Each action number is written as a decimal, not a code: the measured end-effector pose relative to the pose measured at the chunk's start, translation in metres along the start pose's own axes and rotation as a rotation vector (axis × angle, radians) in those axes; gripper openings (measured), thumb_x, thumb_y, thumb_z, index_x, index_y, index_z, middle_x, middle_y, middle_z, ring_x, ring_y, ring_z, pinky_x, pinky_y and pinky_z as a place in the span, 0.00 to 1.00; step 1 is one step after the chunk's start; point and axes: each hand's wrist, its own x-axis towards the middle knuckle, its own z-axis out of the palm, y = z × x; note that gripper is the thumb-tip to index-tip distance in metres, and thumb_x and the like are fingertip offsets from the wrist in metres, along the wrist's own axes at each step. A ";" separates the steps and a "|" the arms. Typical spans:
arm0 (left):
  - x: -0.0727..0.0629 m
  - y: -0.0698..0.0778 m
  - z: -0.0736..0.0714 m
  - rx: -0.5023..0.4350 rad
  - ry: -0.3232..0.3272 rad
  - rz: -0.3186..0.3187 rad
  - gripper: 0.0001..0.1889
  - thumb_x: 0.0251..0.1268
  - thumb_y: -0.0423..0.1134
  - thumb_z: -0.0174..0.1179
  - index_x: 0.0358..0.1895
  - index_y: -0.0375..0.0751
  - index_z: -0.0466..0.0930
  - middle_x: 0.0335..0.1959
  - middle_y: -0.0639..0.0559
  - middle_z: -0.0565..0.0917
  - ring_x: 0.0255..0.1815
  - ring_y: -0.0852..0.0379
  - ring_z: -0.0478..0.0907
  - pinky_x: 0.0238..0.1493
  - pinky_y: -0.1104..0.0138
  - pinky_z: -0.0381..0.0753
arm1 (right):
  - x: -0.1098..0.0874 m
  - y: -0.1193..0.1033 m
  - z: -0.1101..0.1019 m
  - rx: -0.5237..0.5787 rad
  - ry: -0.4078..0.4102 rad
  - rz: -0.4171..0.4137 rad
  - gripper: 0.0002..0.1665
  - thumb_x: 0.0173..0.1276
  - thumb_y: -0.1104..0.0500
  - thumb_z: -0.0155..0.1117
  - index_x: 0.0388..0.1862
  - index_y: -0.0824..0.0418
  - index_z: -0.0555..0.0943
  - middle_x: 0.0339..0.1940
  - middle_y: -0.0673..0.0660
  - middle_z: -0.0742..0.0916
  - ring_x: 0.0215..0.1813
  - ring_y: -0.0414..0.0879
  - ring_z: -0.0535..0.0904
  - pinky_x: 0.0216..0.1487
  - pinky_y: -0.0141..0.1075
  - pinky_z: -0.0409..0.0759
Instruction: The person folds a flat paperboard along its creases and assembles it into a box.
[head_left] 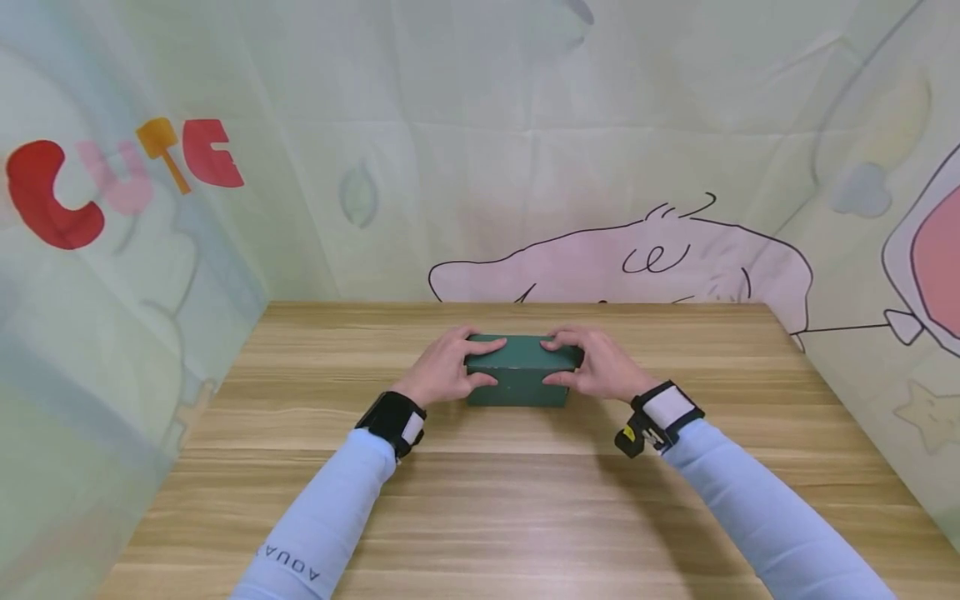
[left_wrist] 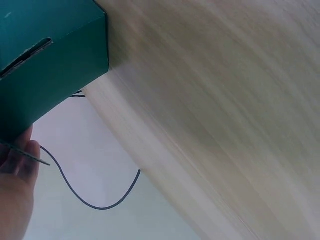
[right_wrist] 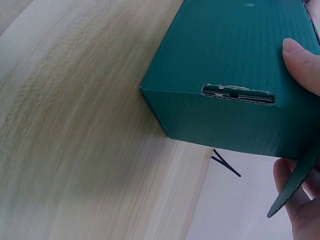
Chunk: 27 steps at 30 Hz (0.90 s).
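Note:
A dark green cardboard box sits on the wooden table, its long side toward me. The left hand grips its left end, thumb on the front face and a finger over the top. At the right end the right hand holds the box the same way. In the right wrist view, the right thumb presses on the box's long face. A small cardboard flap sticks out beside the fingers there, and a torn-edged slot shows along the box's edge. The left wrist view shows a similar slot and flap edge.
The wood-grain table ends at a printed cloth backdrop behind the box, with more cloth along both sides. Both wrists wear black straps, below which are light blue sleeves.

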 end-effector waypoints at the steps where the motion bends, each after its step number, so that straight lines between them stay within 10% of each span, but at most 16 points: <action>1: 0.000 0.000 0.000 0.000 0.000 -0.001 0.32 0.61 0.50 0.71 0.70 0.59 0.74 0.65 0.44 0.76 0.60 0.47 0.74 0.64 0.55 0.76 | 0.000 0.000 0.000 0.003 -0.001 0.000 0.29 0.53 0.55 0.83 0.54 0.61 0.86 0.57 0.62 0.87 0.52 0.52 0.86 0.50 0.45 0.86; 18: -0.004 0.001 0.004 0.039 0.020 -0.023 0.33 0.63 0.54 0.68 0.72 0.57 0.72 0.76 0.38 0.67 0.54 0.47 0.83 0.69 0.52 0.75 | -0.010 0.001 0.007 0.007 0.050 0.022 0.32 0.57 0.55 0.80 0.60 0.64 0.83 0.68 0.68 0.80 0.61 0.62 0.83 0.46 0.43 0.88; 27: -0.012 0.001 0.007 0.044 0.024 -0.048 0.32 0.71 0.58 0.57 0.75 0.56 0.66 0.82 0.39 0.54 0.71 0.41 0.73 0.75 0.52 0.69 | -0.015 -0.001 0.012 0.046 0.075 0.080 0.33 0.58 0.55 0.79 0.63 0.62 0.81 0.73 0.67 0.75 0.65 0.64 0.80 0.45 0.40 0.88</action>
